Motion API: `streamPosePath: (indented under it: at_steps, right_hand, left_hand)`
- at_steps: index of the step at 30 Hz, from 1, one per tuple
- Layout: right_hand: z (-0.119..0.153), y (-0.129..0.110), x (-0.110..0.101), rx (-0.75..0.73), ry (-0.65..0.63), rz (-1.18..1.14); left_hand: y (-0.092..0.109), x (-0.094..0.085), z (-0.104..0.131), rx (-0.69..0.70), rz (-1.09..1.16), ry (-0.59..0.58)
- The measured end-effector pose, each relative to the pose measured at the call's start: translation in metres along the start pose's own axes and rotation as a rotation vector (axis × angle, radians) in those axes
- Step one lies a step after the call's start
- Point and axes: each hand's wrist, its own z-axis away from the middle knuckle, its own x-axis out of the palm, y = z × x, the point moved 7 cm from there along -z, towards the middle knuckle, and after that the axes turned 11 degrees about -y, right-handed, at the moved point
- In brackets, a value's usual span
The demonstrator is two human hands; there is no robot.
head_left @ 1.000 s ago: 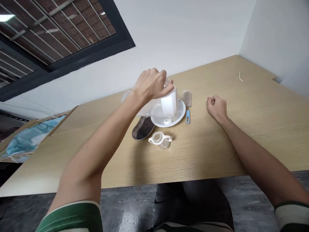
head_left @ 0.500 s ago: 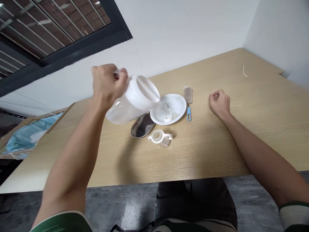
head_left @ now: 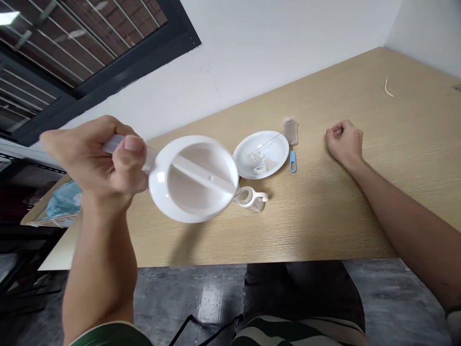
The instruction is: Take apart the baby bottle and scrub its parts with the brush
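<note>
My left hand (head_left: pixel 104 156) is wrapped round the handle of a white lidded pitcher (head_left: pixel 196 180), lifted above the table's left part. Its round lid, with a bar across it, faces me and hides most of the body. My right hand (head_left: pixel 345 143) rests on the table as a loose fist, with nothing visible in it. Between the hands lies a white oval dish (head_left: pixel 245 166) holding a white ring, clear pieces and a thin rod. Just right of the pitcher stands a small white piece with a round opening and a hooked arm (head_left: pixel 248 197).
A bottle brush with a blue handle (head_left: pixel 293 161) lies at the dish's right. Farther right on the wooden table (head_left: pixel 324 221) is a bent white strip (head_left: pixel 387 87). The barred window (head_left: pixel 108 38) is at upper left, above a box with blue cloth (head_left: pixel 63 199).
My left hand has brought the pitcher left and closer to me, turning it from tilted over the dish to more upright. The metal tray is now hidden behind it. My right hand stays resting.
</note>
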Motion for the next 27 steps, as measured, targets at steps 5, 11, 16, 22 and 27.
streamPosePath:
  at_steps: [5, 11, 16, 22, 27]
  right_hand:
    - [0.0, 0.0, -0.001, 0.0, 0.015, 0.008]
    - [-0.001, -0.001, 0.0, 0.008, 0.001, 0.024]
    - [0.001, -0.003, -0.001, -0.009, 0.004, 0.016]
    - [0.002, -0.007, -0.003, -0.004, -0.011, 0.005]
    - [0.002, -0.007, -0.002, 0.007, -0.019, 0.005]
  left_hand:
    - [0.006, -0.005, 0.004, 0.022, 0.073, 0.003]
    - [-0.004, -0.018, 0.003, -0.051, 0.256, 0.257]
    - [-0.02, -0.012, 0.002, -0.118, 0.464, 0.276]
    - [-0.044, 0.004, 0.006, -0.4, 0.707, 0.22]
    - [-0.058, 0.014, 0.01, -0.422, 0.775, 0.289]
